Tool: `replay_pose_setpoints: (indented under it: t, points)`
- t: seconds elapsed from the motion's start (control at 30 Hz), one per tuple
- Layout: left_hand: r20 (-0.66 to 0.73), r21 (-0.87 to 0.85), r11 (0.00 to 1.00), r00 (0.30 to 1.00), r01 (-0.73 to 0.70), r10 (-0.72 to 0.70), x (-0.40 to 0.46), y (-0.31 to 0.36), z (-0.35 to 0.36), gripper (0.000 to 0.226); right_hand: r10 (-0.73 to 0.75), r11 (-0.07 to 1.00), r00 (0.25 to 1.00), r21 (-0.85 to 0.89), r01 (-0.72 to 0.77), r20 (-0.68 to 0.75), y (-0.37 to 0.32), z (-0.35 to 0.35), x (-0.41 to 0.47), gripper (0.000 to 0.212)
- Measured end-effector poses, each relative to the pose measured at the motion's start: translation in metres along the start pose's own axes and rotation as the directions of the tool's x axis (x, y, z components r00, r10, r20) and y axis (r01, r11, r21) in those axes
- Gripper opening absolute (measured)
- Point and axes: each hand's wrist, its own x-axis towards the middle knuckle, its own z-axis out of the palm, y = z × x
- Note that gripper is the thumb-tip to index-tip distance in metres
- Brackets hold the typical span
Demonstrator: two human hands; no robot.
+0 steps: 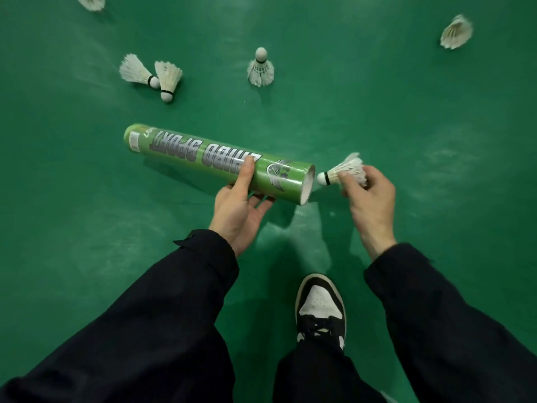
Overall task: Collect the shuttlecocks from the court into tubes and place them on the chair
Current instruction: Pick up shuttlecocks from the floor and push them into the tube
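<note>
Shuttlecock (343, 173) is pinched by the right hand (370, 199) at the tube (218, 162) gripped by the left hand (239, 207); five more are seen on the floor (377, 97), one cut off.

Open green floor (377, 97) between scattered shuttlecocks (260, 68)

An indoor badminton court: green sports floor (377, 112) strewn with feather shuttlecocks (260, 68).

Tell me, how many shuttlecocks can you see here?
6: one in the right hand, a touching pair on the floor, one upright, one far right, one cut off top left.
</note>
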Motion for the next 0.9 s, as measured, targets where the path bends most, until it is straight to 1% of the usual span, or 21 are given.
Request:
replay_pose_setpoints:
  t: [0.03, 0.07, 0.1, 0.13, 0.17, 0.23, 0.27, 0.33, 0.4, 0.43, 0.47, 0.5, 0.53, 0.57, 0.63, 0.67, 0.7, 0.77, 0.8, 0.9]
  points:
    - [0.002, -0.014, 1.0, 1.0, -0.012, 0.012, -0.004, 0.002, -0.004, 0.051, -0.035, 0.986, 0.999, 0.159, 0.041, -0.039, -0.012, -0.004, -0.019, 0.007]
    - [0.003, -0.027, 0.999, 1.0, -0.023, 0.023, -0.009, 0.004, -0.007, 0.051, -0.082, 0.959, 0.996, 0.267, 0.091, -0.044, -0.023, -0.007, -0.04, 0.005]
    - [0.01, -0.033, 0.999, 0.999, -0.034, 0.035, -0.015, 0.006, -0.01, 0.052, -0.133, 0.935, 0.991, 0.328, 0.133, -0.022, -0.032, -0.006, -0.06, 0.008]
    - [0.02, -0.033, 0.998, 0.999, -0.044, 0.045, -0.023, 0.006, -0.013, 0.054, -0.185, 0.925, 0.983, 0.34, 0.169, 0.014, -0.039, -0.002, -0.079, 0.008]
    - [0.036, -0.026, 0.998, 0.998, -0.051, 0.052, -0.032, 0.006, -0.017, 0.054, -0.233, 0.926, 0.971, 0.318, 0.204, 0.056, -0.045, 0.004, -0.095, 0.008]
    - [0.076, -0.03, 0.998, 0.995, -0.059, 0.061, -0.051, 0.007, -0.024, 0.044, -0.285, 0.937, 0.943, 0.257, 0.236, 0.173, -0.055, 0.016, -0.121, 0.009]
    - [0.096, -0.046, 0.997, 0.993, -0.064, 0.069, -0.061, 0.009, -0.028, 0.038, -0.281, 0.949, 0.927, 0.217, 0.23, 0.247, -0.061, 0.02, -0.131, 0.01]
    - [0.123, -0.081, 0.992, 0.987, -0.092, 0.102, -0.083, 0.017, -0.038, 0.034, -0.238, 0.969, 0.873, 0.049, 0.241, 0.424, -0.08, 0.018, -0.147, 0.019]
    - [0.155, -0.103, 0.986, 0.977, -0.132, 0.147, -0.107, 0.027, -0.047, 0.044, -0.159, 0.953, 0.8, -0.123, 0.278, 0.578, -0.108, 0.014, -0.161, 0.043]
    - [0.17, -0.108, 0.984, 0.972, -0.144, 0.161, -0.117, 0.031, -0.049, 0.051, -0.105, 0.946, 0.769, -0.176, 0.273, 0.63, -0.124, 0.015, -0.167, 0.049]
    - [0.188, -0.112, 0.982, 0.967, -0.151, 0.171, -0.13, 0.037, -0.051, 0.059, -0.077, 0.946, 0.743, -0.188, 0.266, 0.665, -0.142, 0.015, -0.174, 0.049]
    - [0.203, -0.116, 0.981, 0.963, -0.158, 0.179, -0.142, 0.042, -0.051, 0.064, -0.072, 0.954, 0.723, -0.164, 0.251, 0.688, -0.159, 0.015, -0.181, 0.046]
    - [0.218, -0.125, 0.978, 0.958, -0.165, 0.189, -0.153, 0.049, -0.05, 0.066, -0.088, 0.965, 0.71, -0.116, 0.234, 0.698, -0.174, 0.015, -0.189, 0.042]
    - [0.23, -0.139, 0.975, 0.952, -0.175, 0.204, -0.165, 0.058, -0.051, 0.064, -0.119, 0.971, 0.715, -0.069, 0.228, 0.689, -0.188, 0.013, -0.199, 0.038]
    - [0.246, -0.179, 0.967, 0.943, -0.183, 0.225, -0.184, 0.078, -0.053, 0.051, -0.195, 0.972, 0.774, 0.015, 0.234, 0.603, -0.209, 0.008, -0.216, 0.03]
    - [0.248, -0.202, 0.962, 0.941, -0.184, 0.232, -0.191, 0.088, -0.053, 0.045, -0.227, 0.966, 0.804, 0.02, 0.259, 0.549, -0.216, 0.005, -0.221, 0.026]
    - [0.25, -0.217, 0.958, 0.938, -0.186, 0.239, -0.198, 0.096, -0.055, 0.041, -0.248, 0.956, 0.819, -0.006, 0.293, 0.518, -0.221, 0.004, -0.226, 0.024]
    - [0.255, -0.216, 0.955, 0.932, -0.204, 0.257, -0.209, 0.107, -0.057, 0.044, -0.255, 0.941, 0.815, -0.061, 0.333, 0.521, -0.232, 0.007, -0.233, 0.021]
    - [0.259, -0.21, 0.954, 0.929, -0.212, 0.263, -0.213, 0.112, -0.059, 0.045, -0.253, 0.94, 0.804, -0.061, 0.337, 0.538, -0.238, 0.01, -0.236, 0.019]
    - [0.256, -0.213, 0.951, 0.926, -0.225, 0.277, -0.214, 0.124, -0.062, 0.046, -0.223, 0.958, 0.776, -0.016, 0.287, 0.59, -0.25, 0.025, -0.237, 0.019]
